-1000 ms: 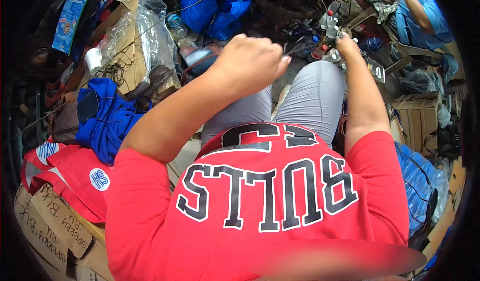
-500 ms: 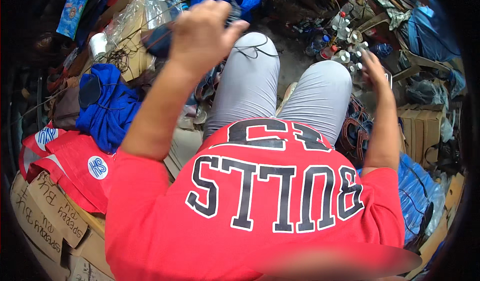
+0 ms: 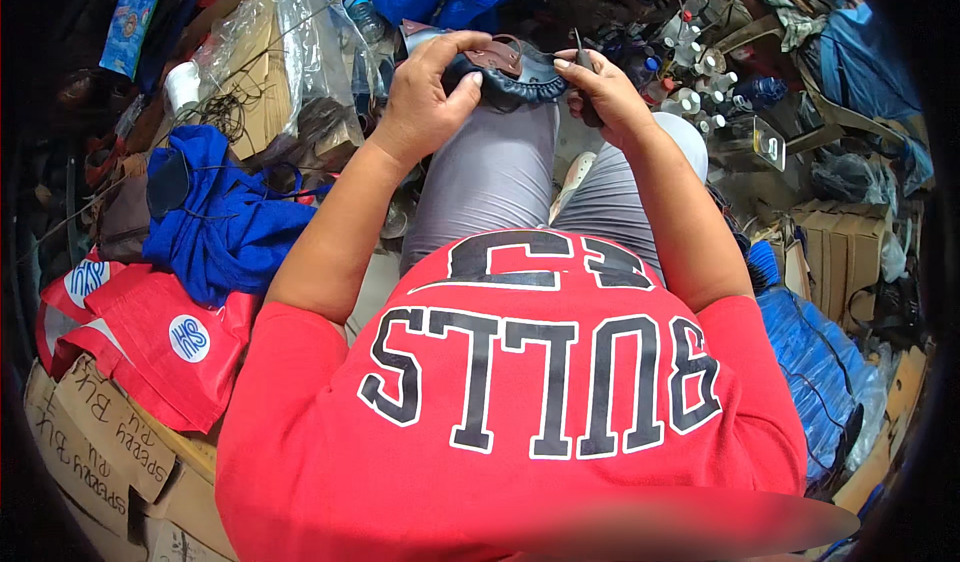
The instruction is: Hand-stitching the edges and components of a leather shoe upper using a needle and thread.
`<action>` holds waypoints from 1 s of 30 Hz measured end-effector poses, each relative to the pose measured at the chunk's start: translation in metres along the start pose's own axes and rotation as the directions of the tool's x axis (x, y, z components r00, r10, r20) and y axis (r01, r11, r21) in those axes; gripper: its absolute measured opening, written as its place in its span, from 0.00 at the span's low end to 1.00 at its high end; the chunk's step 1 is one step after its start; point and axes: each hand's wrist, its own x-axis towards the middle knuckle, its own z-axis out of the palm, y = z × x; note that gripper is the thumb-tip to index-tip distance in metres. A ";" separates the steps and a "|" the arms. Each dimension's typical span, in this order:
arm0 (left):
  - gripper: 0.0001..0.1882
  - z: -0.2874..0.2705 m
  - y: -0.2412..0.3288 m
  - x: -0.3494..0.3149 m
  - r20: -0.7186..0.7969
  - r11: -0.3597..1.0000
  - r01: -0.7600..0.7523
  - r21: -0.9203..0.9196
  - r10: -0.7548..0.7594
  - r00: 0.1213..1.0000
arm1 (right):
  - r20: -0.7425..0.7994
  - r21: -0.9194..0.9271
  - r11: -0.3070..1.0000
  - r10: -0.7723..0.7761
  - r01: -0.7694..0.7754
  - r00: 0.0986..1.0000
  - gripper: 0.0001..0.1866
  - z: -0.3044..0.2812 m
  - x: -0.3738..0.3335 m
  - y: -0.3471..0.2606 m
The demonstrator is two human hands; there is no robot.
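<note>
Above my left knee, my left hand grips the left end of a dark blue moccasin-style shoe. Brown leather and eyelets show on its upper, and a puckered seam runs along the near edge. My right hand is at the shoe's right end, its fingers closed round a slim awl-like tool. The tool's dark handle hangs below the fingers, and a thin point sticks up above them. Whether its point touches the shoe, I cannot tell.
Several white-capped bottles stand beyond my right knee. On the left lie blue cloth, a red bag and cardboard boxes. Flattened cardboard and blue plastic sheeting are at the right.
My left hand has come down and right with the dark shoe, which now rests by my left knee. My right hand has moved left from beside the bottles to the shoe, tool in its fingers.
</note>
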 end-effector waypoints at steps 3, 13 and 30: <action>0.17 -0.002 -0.004 0.000 0.055 0.967 -0.187 0.173 0.180 0.982 | 0.006 0.029 0.999 0.045 -0.045 0.999 0.17 0.003 0.000 0.003; 0.19 0.046 -0.007 0.001 0.090 0.890 -0.170 0.424 0.145 0.985 | 0.005 0.058 0.997 0.049 -0.049 0.999 0.17 -0.004 -0.015 -0.002; 0.17 0.043 -0.008 0.001 0.117 0.893 -0.192 0.406 0.158 0.980 | 0.068 -0.646 0.761 -0.023 0.062 0.997 0.15 -0.002 -0.052 -0.029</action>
